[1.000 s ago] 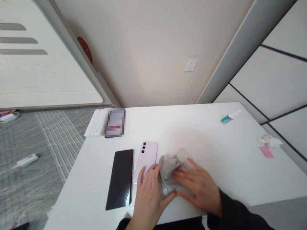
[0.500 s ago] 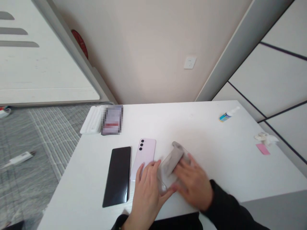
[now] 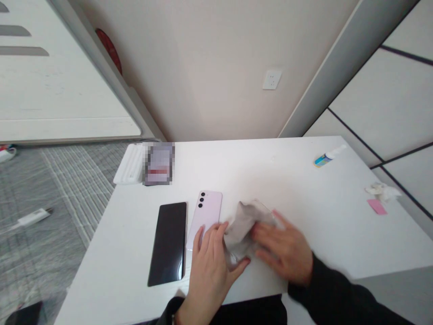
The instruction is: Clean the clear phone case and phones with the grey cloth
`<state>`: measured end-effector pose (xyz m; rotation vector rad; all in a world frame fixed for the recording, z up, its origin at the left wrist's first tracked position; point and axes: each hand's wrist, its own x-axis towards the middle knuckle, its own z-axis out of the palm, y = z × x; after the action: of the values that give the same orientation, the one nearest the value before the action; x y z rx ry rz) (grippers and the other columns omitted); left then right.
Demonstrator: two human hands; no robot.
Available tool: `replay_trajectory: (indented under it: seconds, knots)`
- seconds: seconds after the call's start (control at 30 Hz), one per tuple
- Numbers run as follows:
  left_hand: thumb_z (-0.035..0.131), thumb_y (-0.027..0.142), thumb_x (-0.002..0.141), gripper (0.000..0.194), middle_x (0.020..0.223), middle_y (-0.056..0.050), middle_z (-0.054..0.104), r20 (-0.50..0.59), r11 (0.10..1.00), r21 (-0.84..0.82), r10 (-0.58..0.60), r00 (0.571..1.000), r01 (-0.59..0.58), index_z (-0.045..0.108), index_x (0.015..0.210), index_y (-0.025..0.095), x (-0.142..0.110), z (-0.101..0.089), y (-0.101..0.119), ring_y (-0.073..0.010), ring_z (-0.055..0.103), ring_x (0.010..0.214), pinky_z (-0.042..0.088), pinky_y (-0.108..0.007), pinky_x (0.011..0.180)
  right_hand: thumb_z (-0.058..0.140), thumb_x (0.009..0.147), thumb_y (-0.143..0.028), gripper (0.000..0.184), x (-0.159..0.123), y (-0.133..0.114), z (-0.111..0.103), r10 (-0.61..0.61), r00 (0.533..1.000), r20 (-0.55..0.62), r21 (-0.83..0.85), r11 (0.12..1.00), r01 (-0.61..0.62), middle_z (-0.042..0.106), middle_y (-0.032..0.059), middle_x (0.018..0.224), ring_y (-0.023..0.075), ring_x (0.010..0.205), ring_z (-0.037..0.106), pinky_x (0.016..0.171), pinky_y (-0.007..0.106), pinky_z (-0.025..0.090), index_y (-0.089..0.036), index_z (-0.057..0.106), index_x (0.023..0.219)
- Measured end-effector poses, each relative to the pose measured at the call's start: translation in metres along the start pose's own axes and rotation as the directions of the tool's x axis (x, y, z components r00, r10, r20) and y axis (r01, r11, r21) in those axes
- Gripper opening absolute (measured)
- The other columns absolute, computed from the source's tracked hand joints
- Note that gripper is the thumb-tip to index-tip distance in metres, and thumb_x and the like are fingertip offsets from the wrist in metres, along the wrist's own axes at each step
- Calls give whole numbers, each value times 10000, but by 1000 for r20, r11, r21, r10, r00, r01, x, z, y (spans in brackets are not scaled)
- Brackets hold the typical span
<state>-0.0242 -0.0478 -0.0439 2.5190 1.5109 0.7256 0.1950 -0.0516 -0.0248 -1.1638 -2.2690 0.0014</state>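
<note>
My left hand (image 3: 211,262) rests on the table, with its thumb and fingers round the lower left edge of what looks like a clear phone case (image 3: 233,259). Most of that case is hidden under a crumpled grey cloth (image 3: 241,223). My right hand (image 3: 284,248), slightly blurred, presses the cloth down on it with fingers bunched into the fabric. Just left of the cloth, a pale lilac phone (image 3: 209,207) lies camera side up, its lower end partly behind my left fingers. Beside it is a larger black phone or small tablet (image 3: 168,243), dark screen up.
A small spray bottle (image 3: 324,159) lies at the back right of the white table (image 3: 111,271). Crumpled tissue (image 3: 384,192) and a pink slip (image 3: 376,206) are near the right edge. A white case (image 3: 129,164) and a blurred-out flat item (image 3: 158,164) sit back left.
My right hand has slid a little to the right on the cloth, which now spreads wider over the clear case. My left hand keeps its hold. The view has tilted slightly.
</note>
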Motion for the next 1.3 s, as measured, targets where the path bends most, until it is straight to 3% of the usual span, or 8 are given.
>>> replay_trajectory:
  seconds: [0.07, 0.13, 0.23, 0.37, 0.5, 0.77, 1.03, 1.3]
  knots:
    - [874, 425, 772, 841, 1249, -159, 685, -4, 1000, 3, 4, 1000, -4, 447, 1407, 76, -1, 1, 0, -332, 639, 1187, 303, -513, 1204, 478, 1078, -408, 370, 2, 0, -5, 41, 999, -28, -50, 998, -42, 827, 98, 1051, 233, 964, 789, 1235, 461, 374, -184, 768, 1126]
    - [840, 447, 809, 811, 1258, -163, 681, -4, 1000, 4, 11, 1000, -11, 448, 1412, 73, -1, 2, -1, -331, 631, 1195, 292, -509, 1210, 391, 1065, -603, 588, 3, -3, -6, -9, 1000, -18, 31, 999, 10, 821, 116, 1081, 251, 1008, 784, 1208, 431, 423, -156, 766, 1137]
    - [805, 468, 845, 786, 1260, -166, 676, -6, 1000, 1, 20, 1000, -20, 446, 1420, 69, -2, 3, -3, -327, 627, 1189, 276, -510, 1216, 458, 1084, -380, 350, 3, -11, -1, 128, 990, -55, -45, 990, -131, 828, 81, 1057, 231, 937, 796, 1205, 469, 423, -202, 754, 1145]
    - [742, 415, 909, 718, 1282, -167, 666, 8, 999, -12, 36, 999, -36, 428, 1445, 54, -2, 4, -5, -317, 607, 1221, 266, -491, 1225, 449, 1086, -485, 443, 0, -20, 11, -5, 1000, 2, 127, 992, 4, 814, 91, 1127, 224, 1042, 779, 1039, 358, 571, -156, 735, 1167]
    - [742, 465, 909, 772, 1306, -176, 657, 6, 999, -19, 45, 999, -45, 405, 1463, 46, -2, 4, -5, -306, 604, 1211, 219, -500, 1253, 582, 1029, -210, 150, 1, -10, 18, 149, 988, -36, 180, 974, -140, 824, 35, 1005, 198, 937, 789, 945, 342, 603, -220, 724, 984]
    - [764, 439, 890, 777, 1395, -175, 613, 54, 999, -19, 51, 997, -50, 429, 1468, 41, 1, 0, -3, -323, 528, 1307, 119, -489, 1278, 661, 979, -171, 55, 4, 1, 17, 300, 942, -149, 224, 938, -264, 742, 52, 919, 209, 870, 713, 785, 334, 598, -226, 661, 983]
    - [789, 393, 870, 620, 1324, -141, 636, 93, 998, -62, 39, 995, -33, 519, 1357, 120, 1, -3, -2, -324, 525, 1311, 112, -530, 1268, 630, 976, -149, 458, 5, 8, 19, 454, 883, -117, 205, 881, -426, 647, 130, 1282, 302, 1166, 606, 972, 482, 530, -239, 575, 1422]
    - [686, 418, 952, 384, 1338, -108, 628, 102, 995, -98, 2, 995, 8, 599, 1260, 206, 3, -5, 2, -320, 516, 1320, 180, -553, 1249, 634, 913, -75, 220, 6, 11, 19, 502, 864, -49, 385, 807, -447, 635, 70, 1151, 228, 919, 629, 770, 374, 523, -265, 715, 988]
